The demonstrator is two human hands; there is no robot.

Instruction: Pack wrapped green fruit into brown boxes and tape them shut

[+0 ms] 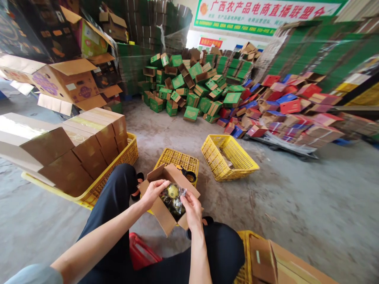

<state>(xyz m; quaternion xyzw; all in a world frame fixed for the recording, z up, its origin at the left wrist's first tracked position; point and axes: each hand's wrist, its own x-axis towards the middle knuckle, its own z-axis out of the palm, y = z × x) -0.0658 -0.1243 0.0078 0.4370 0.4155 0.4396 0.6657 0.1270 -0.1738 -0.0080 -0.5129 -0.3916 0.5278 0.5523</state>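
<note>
Between my hands is a clear plastic bag (181,192) with a round yellow-green fruit (173,191) in it. My left hand (154,193) pinches the bag's left side between thumb and fingers. On the other side, my right hand (192,208) grips the bag's right edge. Directly below, an open cardboard box (166,221) has its flaps spread outward, and darker wrapped items show inside it. The box rests on a yellow plastic crate (174,157). A black and yellow tape dispenser (188,173) lies on the crate behind the box.
Brown cartons (91,142) fill a yellow crate (133,148) at my left. Another yellow crate (231,157) stands ahead to the right. A red plastic object (142,252) lies between my legs. Green boxes (191,113) and red boxes (290,106) are heaped farther back.
</note>
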